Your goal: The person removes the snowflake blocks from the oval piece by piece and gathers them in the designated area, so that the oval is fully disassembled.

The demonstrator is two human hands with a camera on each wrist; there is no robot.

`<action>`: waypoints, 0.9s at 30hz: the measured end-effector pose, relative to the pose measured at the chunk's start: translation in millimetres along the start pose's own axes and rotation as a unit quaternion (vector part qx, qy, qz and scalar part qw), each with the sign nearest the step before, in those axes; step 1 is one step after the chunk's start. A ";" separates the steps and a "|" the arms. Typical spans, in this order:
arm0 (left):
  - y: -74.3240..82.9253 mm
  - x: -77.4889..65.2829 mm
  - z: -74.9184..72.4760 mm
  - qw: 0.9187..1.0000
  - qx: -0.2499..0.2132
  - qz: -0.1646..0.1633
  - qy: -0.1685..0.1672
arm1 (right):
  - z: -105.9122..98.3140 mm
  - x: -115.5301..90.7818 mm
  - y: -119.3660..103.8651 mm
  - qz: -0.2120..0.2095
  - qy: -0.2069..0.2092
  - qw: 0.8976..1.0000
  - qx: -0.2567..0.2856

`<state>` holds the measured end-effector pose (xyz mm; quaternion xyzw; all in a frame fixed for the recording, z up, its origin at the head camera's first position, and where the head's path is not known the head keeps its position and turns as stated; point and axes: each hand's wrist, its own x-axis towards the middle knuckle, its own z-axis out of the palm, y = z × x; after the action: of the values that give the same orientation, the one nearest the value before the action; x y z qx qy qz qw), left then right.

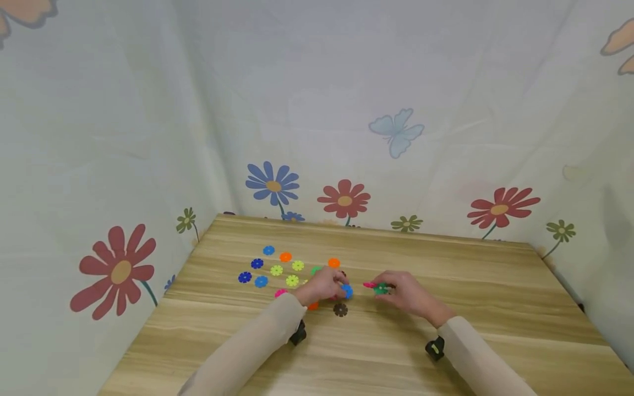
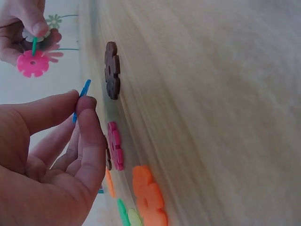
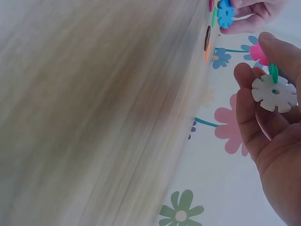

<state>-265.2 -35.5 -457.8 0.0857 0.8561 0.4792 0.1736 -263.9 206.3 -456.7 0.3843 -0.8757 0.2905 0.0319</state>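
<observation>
My left hand (image 1: 324, 284) pinches a blue flower-shaped plastic disc (image 1: 348, 292) between thumb and forefinger, just above the table. In the left wrist view this disc is seen edge-on. Across from it, my right hand (image 1: 410, 295) holds a small cluster of notched discs joined together. A pink disc (image 2: 33, 69) and a green disc (image 1: 381, 289) belong to that cluster, and the right wrist view adds a white disc (image 3: 282, 102) at the fingertips. Below the left hand lies a dark brown disc (image 1: 340, 310), with a pink disc (image 2: 115, 146) and an orange disc (image 2: 149, 197) nearby.
Several loose discs in blue, yellow, orange and pink, such as a yellow disc (image 1: 276, 270), lie flat on the wood-grain table (image 1: 475, 275) left of and behind the left hand. A flower-printed cloth (image 1: 317, 110) hangs around the table's back and sides.
</observation>
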 end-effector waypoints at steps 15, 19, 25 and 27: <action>-4.6 6.5 7.4 0.997 0.073 0.002 0.023 | -0.7 4.4 -4.6 0.015 -0.002 1.000 0.008; -3.5 7.4 6.7 0.996 0.088 0.001 0.035 | -0.1 5.0 -2.5 0.005 0.000 1.000 0.005; -3.3 8.9 6.2 0.994 0.099 0.008 0.046 | 0.2 6.2 -1.6 0.002 -0.004 1.000 -0.004; -3.4 9.5 6.1 0.994 0.103 0.014 0.046 | 0.4 6.6 -2.2 0.004 -0.006 1.000 -0.004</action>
<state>-271.6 -29.4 -465.7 0.0927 0.9067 0.3942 0.1176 -267.0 200.6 -454.1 0.3823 -0.8787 0.2846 0.0267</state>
